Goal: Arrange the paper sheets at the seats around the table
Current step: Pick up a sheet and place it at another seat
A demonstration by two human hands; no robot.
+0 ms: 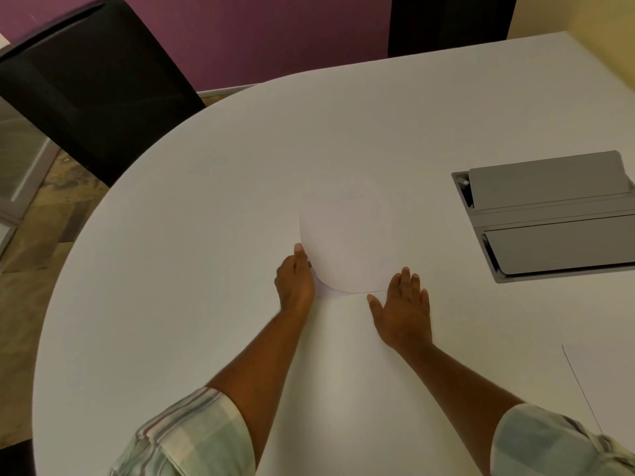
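One white table [171,269] fills most of the view, with one black chair [89,84] set at its far left edge. One grey hatch [549,218] is sunk into the tabletop at right, its lid raised. Two paper sheets are counted: a curled sheet [340,245] is pinched at its left edge by the left hand [294,280], and a flat sheet [604,383] lies at near right. The right hand [402,310] is spread flat, fingers extended, just beside the curl.
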